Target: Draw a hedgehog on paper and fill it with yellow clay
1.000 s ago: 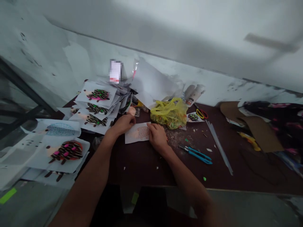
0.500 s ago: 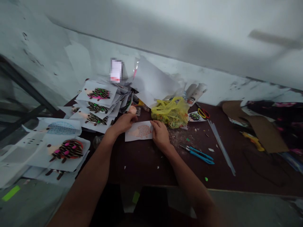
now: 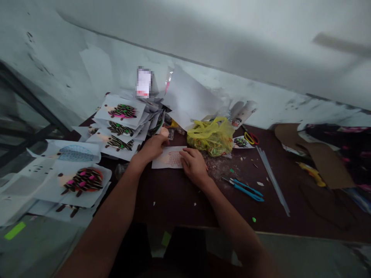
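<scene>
A small white card [image 3: 158, 163] printed with an orange hedgehog outline lies on the dark table in front of me. At its upper left corner, my left hand [image 3: 153, 147] has its fingers bent together; whatever is between them is hidden. Just beyond those fingers sits a peach-coloured lump [image 3: 164, 132] that looks like modelling clay. My right hand [image 3: 194, 163] rests over the card's right part, fingers stretched out flat across the drawing and partly covering it. A yellow plastic bag [image 3: 211, 135] with stuff inside stands behind the right hand.
Stacked cards with hedgehog pictures [image 3: 120, 112] and more cards [image 3: 82, 181] fill the left side. Blue-handled snips [image 3: 246, 190], clear sticks [image 3: 272, 179], scissors [image 3: 251, 138] and a yellow glue gun [image 3: 312, 173] lie to the right. White paper [image 3: 188, 92] leans at the wall.
My right hand has let go of the card's right edge and slid left, its fingers now spread over the drawing. The left hand stays by the upper left corner.
</scene>
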The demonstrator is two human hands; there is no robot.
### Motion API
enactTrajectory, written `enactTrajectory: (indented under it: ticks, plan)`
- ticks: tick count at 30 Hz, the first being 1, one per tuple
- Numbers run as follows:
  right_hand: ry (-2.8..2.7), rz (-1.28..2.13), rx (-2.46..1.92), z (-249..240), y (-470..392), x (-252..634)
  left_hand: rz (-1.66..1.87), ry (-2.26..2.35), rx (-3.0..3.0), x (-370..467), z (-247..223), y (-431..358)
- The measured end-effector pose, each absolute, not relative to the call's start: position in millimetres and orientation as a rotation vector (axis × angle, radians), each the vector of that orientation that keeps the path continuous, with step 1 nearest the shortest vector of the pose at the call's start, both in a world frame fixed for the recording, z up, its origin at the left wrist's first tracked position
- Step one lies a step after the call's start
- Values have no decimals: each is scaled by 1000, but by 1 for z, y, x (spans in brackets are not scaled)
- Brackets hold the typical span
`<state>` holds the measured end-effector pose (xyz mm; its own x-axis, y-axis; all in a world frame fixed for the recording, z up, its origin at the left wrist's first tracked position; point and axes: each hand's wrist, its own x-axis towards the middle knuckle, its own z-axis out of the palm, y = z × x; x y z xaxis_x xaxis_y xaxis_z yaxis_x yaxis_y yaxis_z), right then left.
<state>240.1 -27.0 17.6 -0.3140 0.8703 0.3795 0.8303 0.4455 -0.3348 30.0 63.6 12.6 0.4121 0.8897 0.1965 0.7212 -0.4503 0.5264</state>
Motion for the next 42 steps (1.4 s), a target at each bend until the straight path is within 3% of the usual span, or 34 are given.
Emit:
enactTrajectory:
  ticks: [10,29,42]
  plan:
    - [-2260,137,-1464,16,-37,228,877,1311,2146,29,26,63]
    - [-2429,58,-1447,30,-47,201,282,966,2066,6,40,63]
    - [-2367,60,-1421,29,-47,208,262,962,2266,7,31,57]
